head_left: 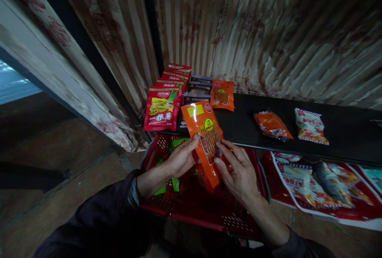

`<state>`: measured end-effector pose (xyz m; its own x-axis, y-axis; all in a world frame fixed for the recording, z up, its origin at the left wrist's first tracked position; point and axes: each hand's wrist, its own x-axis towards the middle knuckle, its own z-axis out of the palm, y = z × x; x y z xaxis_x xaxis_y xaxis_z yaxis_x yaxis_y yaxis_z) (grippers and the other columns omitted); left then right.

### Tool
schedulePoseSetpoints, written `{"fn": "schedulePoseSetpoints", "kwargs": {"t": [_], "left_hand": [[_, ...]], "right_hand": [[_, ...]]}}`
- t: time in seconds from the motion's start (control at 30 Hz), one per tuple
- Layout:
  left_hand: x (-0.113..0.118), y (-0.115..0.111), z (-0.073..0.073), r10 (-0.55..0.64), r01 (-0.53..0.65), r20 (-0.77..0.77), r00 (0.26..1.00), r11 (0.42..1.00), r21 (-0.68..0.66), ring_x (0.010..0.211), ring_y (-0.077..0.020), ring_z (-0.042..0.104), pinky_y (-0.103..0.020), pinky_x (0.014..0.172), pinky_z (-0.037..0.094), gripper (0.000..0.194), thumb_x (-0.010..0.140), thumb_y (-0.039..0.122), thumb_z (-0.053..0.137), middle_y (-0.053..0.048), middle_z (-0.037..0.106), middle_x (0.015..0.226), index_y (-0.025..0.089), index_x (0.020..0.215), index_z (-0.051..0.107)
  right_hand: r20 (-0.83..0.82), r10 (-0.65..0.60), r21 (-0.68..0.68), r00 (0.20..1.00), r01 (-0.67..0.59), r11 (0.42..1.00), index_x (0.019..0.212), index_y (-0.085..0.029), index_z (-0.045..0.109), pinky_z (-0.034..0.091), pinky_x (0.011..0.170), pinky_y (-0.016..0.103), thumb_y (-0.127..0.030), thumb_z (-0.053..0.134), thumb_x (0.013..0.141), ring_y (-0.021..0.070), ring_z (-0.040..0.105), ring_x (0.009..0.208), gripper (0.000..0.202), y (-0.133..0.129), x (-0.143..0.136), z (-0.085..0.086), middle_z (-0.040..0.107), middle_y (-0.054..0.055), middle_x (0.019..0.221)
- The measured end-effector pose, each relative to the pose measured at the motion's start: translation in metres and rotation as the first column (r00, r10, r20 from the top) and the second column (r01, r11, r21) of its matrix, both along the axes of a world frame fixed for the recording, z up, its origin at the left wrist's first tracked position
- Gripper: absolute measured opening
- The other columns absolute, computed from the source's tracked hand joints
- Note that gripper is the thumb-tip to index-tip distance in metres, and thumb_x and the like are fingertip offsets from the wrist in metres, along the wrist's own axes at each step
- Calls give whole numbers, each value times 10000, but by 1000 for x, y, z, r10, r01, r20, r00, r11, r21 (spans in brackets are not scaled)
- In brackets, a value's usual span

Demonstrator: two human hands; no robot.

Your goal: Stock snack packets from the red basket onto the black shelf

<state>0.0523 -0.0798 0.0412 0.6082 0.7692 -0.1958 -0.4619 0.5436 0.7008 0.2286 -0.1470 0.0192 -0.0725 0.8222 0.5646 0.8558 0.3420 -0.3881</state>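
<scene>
Between my two hands, tilted above a red basket [203, 214], is an orange snack packet [200, 123] with its printed front facing me. My left hand [182, 158] grips its left side, the thumb lying on the front and the other fingers behind. On the right edge, the fingers and thumb of my right hand [241, 172] press against the front of the packet. Green packets [176, 184] and another orange packet lie in the basket, partly hidden by my hands. Behind, a matching orange packet [222, 94] rests on the black shelf [241, 121].
At the shelf's left end, red packets [162, 109] stand in a row beside dark packets [197, 89]. Farther right lie an orange-and-black packet [272, 125] and a white-and-red packet [311, 126]. Below sits a red container [276, 190] of snack bags. A pleated curtain [203, 23] hangs behind.
</scene>
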Motion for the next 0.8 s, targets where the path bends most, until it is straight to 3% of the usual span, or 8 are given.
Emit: {"fn": "schedulePoseSetpoints", "kwargs": {"t": [0.2, 0.33, 0.6, 0.7, 0.8], "left_hand": [[1, -9, 6, -19, 18, 37, 999, 999, 39, 1237, -324, 547, -471, 1012, 455, 541, 827, 522, 667, -125, 649, 1261, 174, 1237, 616], [0, -12, 1, -34, 32, 39, 999, 998, 56, 1200, -307, 566, -436, 970, 483, 511, 831, 524, 661, -123, 633, 1273, 189, 1214, 625], [1, -12, 5, -77, 58, 91, 993, 979, 194, 1261, -301, 513, -468, 989, 470, 533, 861, 513, 624, -99, 548, 1394, 286, 1338, 557], [0, -10, 8, -44, 40, 16, 999, 974, 222, 1280, -302, 497, -480, 1018, 442, 504, 862, 441, 652, -104, 552, 1389, 285, 1334, 566], [-1, -6, 3, 45, -12, -119, 992, 965, 263, 1260, -287, 512, -469, 1042, 413, 492, 814, 324, 726, -99, 561, 1375, 273, 1288, 603]], "right_hand": [[27, 40, -38, 999, -39, 999, 1485, -228, 380, 442, 1043, 564, -527, 592, 865, 347, 516, 1284, 720, -11, -13, 10, 503, 158, 1450], [43, 49, -36, 998, -47, 998, 1521, -214, 302, 443, 1058, 561, -517, 646, 827, 349, 494, 1315, 832, -14, -18, 13, 473, 167, 1477], [-83, 69, -17, 994, -70, 997, 1517, -238, 315, 482, 1061, 488, -220, 477, 945, 273, 523, 1316, 596, -13, -16, 11, 505, 109, 1466], [-244, 59, -52, 968, -74, 996, 1463, -251, 427, 526, 1019, 438, -240, 432, 967, 254, 592, 1244, 496, -13, -10, 13, 584, 73, 1395], [-436, -74, -134, 897, 17, 991, 1367, -271, 552, 547, 983, 412, -339, 466, 964, 252, 645, 1169, 418, -14, -2, 18, 661, 53, 1299]]}}
